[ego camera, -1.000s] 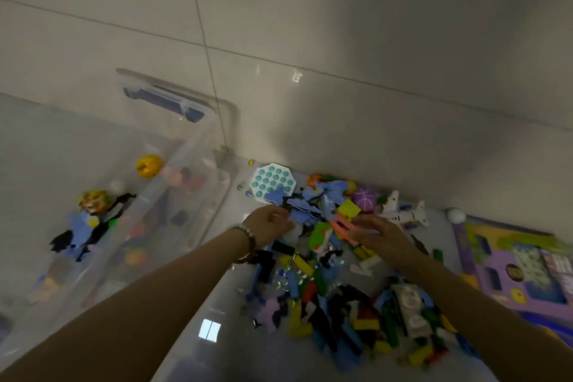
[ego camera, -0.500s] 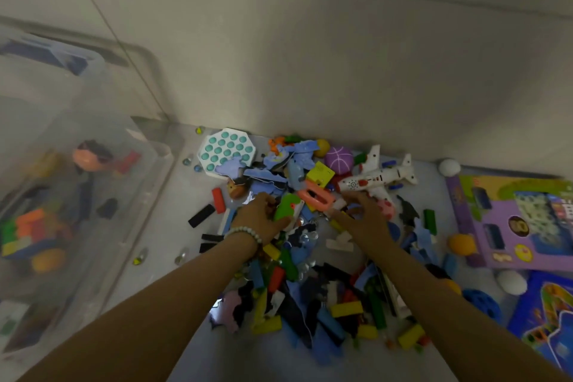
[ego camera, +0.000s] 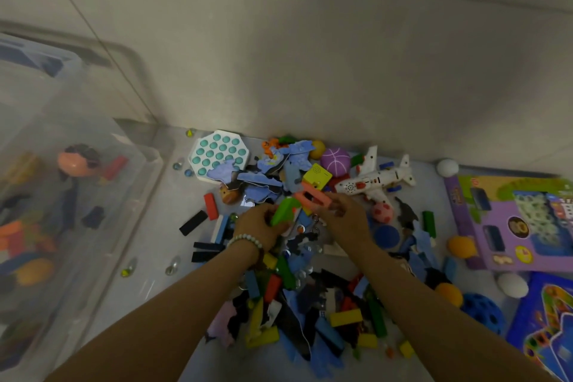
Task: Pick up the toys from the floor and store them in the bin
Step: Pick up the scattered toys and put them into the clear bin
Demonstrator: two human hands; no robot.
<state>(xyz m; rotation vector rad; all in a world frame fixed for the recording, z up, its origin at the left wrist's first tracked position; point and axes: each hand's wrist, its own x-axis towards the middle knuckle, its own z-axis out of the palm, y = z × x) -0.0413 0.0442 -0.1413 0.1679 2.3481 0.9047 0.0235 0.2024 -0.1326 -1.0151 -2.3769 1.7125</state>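
**Though Plenty Is Left to Clear, the Tidy-Up Is Mid-Grab**

Though the clear bin [ego camera: 145,161] at the left already holds a scatter of toys, most of the job lies on the floor [ego camera: 148,257], where a heap of blocks and puzzle scraps [ego camera: 310,304] spreads against the wall [ego camera: 310,56]. A purple boxed set [ego camera: 508,226] sits off to the right, a white toy plane [ego camera: 376,178] lies just beyond the hands, and a teal bubble pad [ego camera: 218,153] is nearer the bin.

From where I stand, the left hand [ego camera: 259,225] curls round a green piece [ego camera: 283,209]. The right hand [ego camera: 344,219] pinches an orange piece [ego camera: 313,197] beside it. Both are at the heap's far side.

To my eye it would be better to scoop a full handful with each hand than to carry single bits, keeping the fingers tight so small parts don't drop on the way left. Loose marbles [ego camera: 173,265] near the bin will likely roll, so cup them.
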